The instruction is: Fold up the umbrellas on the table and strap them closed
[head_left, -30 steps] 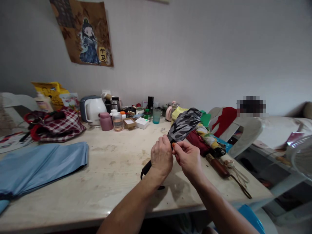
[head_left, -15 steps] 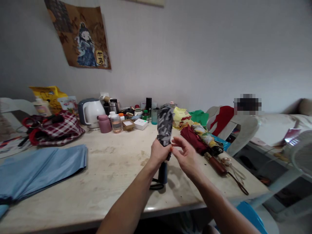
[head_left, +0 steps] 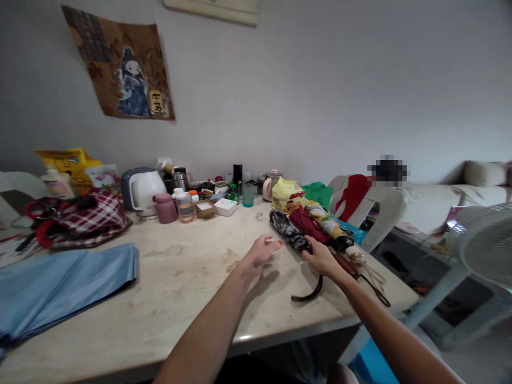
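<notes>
Right hand point(head_left: 320, 257) is curled around the near end of the folded camouflage umbrella point(head_left: 288, 229); handle mostly hidden under the palm. Left hand point(head_left: 262, 252) is holding nothing, fingers loosely spread above the tabletop point(head_left: 192, 288), just left of the umbrella.

Camouflage umbrella sits on the right part of the tabletop, slanted, far tip away from the person. Can't tell if its full length is resting. Black wrist strap point(head_left: 314, 292) curves out below the right hand.

Just right of it: maroon umbrella point(head_left: 306, 223), then yellow floral umbrella point(head_left: 325, 220), side by side. Brown handle point(head_left: 344, 264) pokes out beyond the right hand. Yellow snack bag point(head_left: 287, 193) and green bag point(head_left: 318, 193) behind them.

Back row by the wall: teal cup point(head_left: 248, 196), white box point(head_left: 225, 207), pink jar point(head_left: 165, 209), electric kettle point(head_left: 148, 191). Far left: plaid bag point(head_left: 90, 221), with light blue folded fabric point(head_left: 76, 277) in front.
</notes>
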`<state>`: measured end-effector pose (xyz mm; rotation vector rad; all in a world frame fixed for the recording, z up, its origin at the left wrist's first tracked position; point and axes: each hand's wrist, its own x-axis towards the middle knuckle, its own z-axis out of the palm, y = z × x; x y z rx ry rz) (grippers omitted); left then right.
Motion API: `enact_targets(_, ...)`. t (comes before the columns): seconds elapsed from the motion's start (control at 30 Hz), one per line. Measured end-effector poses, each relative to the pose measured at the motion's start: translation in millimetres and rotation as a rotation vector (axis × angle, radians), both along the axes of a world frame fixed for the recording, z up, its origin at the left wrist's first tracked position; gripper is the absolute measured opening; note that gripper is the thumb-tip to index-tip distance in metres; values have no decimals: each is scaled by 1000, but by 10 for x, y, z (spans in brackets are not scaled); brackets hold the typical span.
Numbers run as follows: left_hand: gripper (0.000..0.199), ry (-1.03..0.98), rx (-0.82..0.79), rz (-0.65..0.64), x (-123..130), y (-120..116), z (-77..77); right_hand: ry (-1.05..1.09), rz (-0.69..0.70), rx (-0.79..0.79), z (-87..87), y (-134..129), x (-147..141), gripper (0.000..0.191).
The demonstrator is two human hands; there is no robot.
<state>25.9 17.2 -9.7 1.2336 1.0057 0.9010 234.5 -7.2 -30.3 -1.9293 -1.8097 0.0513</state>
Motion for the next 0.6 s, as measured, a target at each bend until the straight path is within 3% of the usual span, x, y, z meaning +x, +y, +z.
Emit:
enact_targets(0.1, 53, 64, 67, 10, 8, -21, -11, -208, -102, -68, -76, -2, 100, 41)
enact_targets(0.2, 45, 101, 118, -14, -1, -46, 35, -297, -195, -7, -132, -94, 55, 38)
enact_targets(0.37, 43, 125, 254, 12, -197, -196, 321, -493, -229, 114, -100, -312, -8, 28)
enact_targets(0.43, 50, 138, 410, 26, -436, -276, 431, -496, -191, 143, -59, -408, -29, 29)
enact_targets(0.5, 56, 238, 533, 104, -841, -318, 475, -475, -143, 171, -19, -501, -71, 30)
enact_targets(0.6, 52, 645, 616, 455, -1785, -343, 374, -398, -40, 195, 18, -612, -152, 34)
